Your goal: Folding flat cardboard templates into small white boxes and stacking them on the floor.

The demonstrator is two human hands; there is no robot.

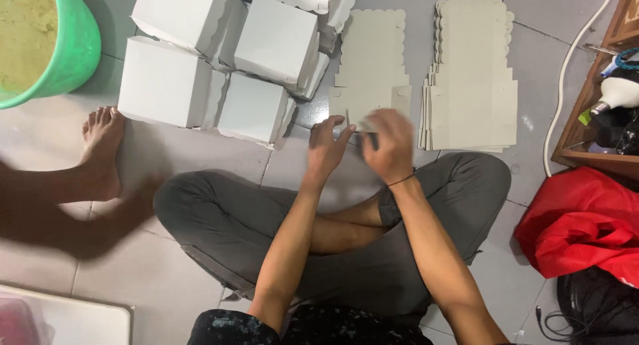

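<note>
Both hands meet ahead of my crossed legs: my left hand point(326, 145) and right hand point(389, 145) pinch the near edge of a flat box blank point(370, 65), long axis running away, beside the blank stack point(472, 78).

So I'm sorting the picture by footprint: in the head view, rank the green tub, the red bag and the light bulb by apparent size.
1. Red bag and green tub: both cut off by the frame, too alike to rank.
2. Light bulb: plainly smallest.
</note>
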